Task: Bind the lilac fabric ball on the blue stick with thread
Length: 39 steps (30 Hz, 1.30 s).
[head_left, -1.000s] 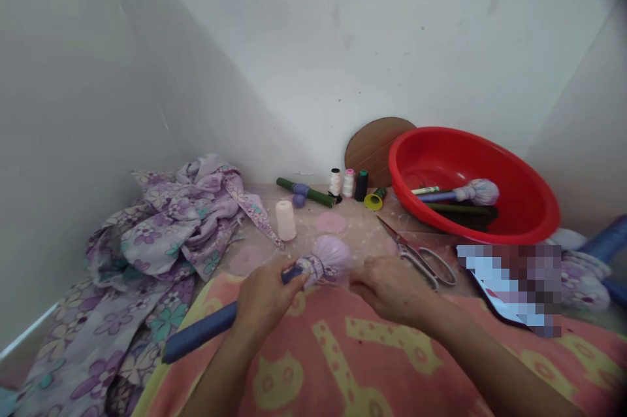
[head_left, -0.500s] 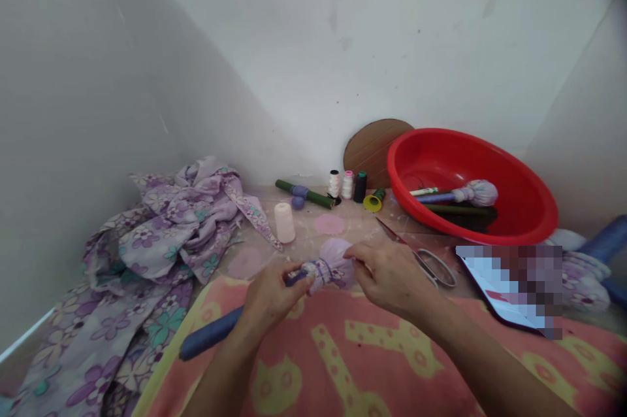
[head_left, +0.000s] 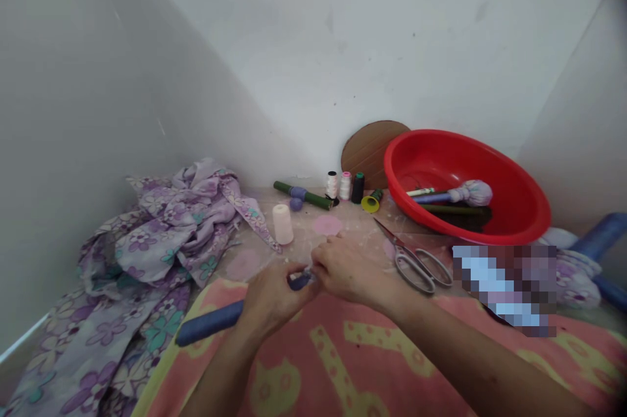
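My left hand (head_left: pixel 272 298) grips a blue stick (head_left: pixel 210 323) near its far end; the stick runs down to the left over an orange and yellow cloth (head_left: pixel 343 358). My right hand (head_left: pixel 345 271) is closed over the stick's tip, hiding the lilac fabric bundle tied there. Both hands meet just above the cloth's far edge. Metal scissors (head_left: pixel 416 260) lie to the right of my right hand.
A red basin (head_left: pixel 509 221) at the right holds another fabric-tipped stick (head_left: pixel 455 194). Thread spools (head_left: pixel 345 185) and a pale cone (head_left: pixel 283 223) stand near the wall corner. Floral purple fabric (head_left: pixel 157 240) is heaped at left. A blurred flat object lies at right.
My right hand has moved left onto the fabric bundle and now covers it. The left hand keeps its hold on the stick.
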Each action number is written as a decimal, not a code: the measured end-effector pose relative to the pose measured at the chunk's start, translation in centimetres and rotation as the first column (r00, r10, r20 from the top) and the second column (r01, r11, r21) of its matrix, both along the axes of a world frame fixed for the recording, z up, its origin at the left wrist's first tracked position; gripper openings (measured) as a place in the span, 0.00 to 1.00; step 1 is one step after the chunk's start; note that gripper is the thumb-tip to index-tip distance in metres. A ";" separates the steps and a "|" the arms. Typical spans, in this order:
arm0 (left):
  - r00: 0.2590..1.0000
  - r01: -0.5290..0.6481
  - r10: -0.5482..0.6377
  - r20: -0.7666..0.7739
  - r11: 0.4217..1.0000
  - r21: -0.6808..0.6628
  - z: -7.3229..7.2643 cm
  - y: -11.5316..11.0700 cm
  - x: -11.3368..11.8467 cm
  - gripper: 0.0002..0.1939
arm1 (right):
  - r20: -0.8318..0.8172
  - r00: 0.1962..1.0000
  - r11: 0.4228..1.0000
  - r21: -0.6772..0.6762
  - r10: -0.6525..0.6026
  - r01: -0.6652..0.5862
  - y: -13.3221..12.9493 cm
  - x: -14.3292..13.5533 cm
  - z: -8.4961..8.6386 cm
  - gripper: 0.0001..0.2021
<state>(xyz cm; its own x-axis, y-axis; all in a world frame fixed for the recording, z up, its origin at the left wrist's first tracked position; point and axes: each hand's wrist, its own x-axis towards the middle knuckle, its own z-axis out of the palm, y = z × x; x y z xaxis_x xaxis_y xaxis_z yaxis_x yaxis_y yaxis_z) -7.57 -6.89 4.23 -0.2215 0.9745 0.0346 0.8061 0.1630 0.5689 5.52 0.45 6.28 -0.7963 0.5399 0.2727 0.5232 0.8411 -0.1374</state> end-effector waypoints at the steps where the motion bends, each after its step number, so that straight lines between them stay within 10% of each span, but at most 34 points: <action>1: 1.000 -0.001 0.001 0.005 1.000 -0.008 0.0 0.0 0.0 0.18 | -0.046 0.999 0.997 -0.073 -0.019 0.015 0.2 -0.1 -0.2 0.06; 5: 1.000 0.005 -0.005 -0.005 1.000 -0.025 0.0 0.0 0.1 0.18 | -0.420 0.878 0.864 -0.503 -0.229 -0.015 1.3 -0.6 -0.9 0.08; 10: 0.997 0.068 -0.071 -0.042 0.995 -0.075 -0.9 0.1 -0.4 0.17 | -0.643 0.464 0.404 -0.755 -0.610 -0.516 4.3 1.3 1.8 0.07; 13: 0.997 0.075 -0.077 -0.016 0.993 -0.093 -1.3 0.0 -1.3 0.18 | -0.753 0.114 0.567 -0.578 -0.648 -0.587 7.5 4.3 4.2 0.08; 17: 0.992 0.121 -0.118 0.041 0.986 -0.113 -1.5 -0.2 -2.3 0.19 | -0.928 -0.190 0.940 -0.290 -0.322 -0.178 12.0 7.9 5.5 0.07; 20: 0.992 0.120 -0.115 0.044 0.986 -0.120 -1.4 -0.1 -2.4 0.20 | -0.967 -0.054 0.968 -0.250 -0.248 0.032 12.3 8.2 4.5 0.06; 23: 0.991 0.135 -0.133 0.022 0.984 -0.112 -1.3 0.1 -2.1 0.20 | -0.828 0.494 0.931 -0.354 -0.267 -0.090 9.4 6.5 2.6 0.07; 26: 0.986 0.161 -0.164 -0.018 0.980 -0.119 -1.3 0.3 -1.8 0.20 | -0.425 0.903 0.890 -0.390 0.055 -0.237 5.7 4.3 1.0 0.11; 31: 0.979 0.184 -0.193 -0.059 0.975 -0.122 -1.3 0.5 -1.8 0.20 | 0.019 0.955 0.919 -0.279 0.296 -0.279 2.9 2.8 0.2 0.11; 39: 0.973 0.223 -0.229 -0.039 0.966 -0.131 -1.4 0.4 -1.8 0.20 | -0.007 0.957 0.867 -0.421 0.291 -0.266 3.9 2.4 -1.4 0.04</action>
<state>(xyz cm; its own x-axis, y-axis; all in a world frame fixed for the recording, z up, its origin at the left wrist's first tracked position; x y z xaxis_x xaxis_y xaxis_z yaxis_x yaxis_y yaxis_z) -9.38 -6.54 2.81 0.0039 0.9964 -0.0851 0.8586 0.0403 0.5110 7.96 4.32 4.92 -0.9376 0.3469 0.0250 0.2926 0.8256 -0.4824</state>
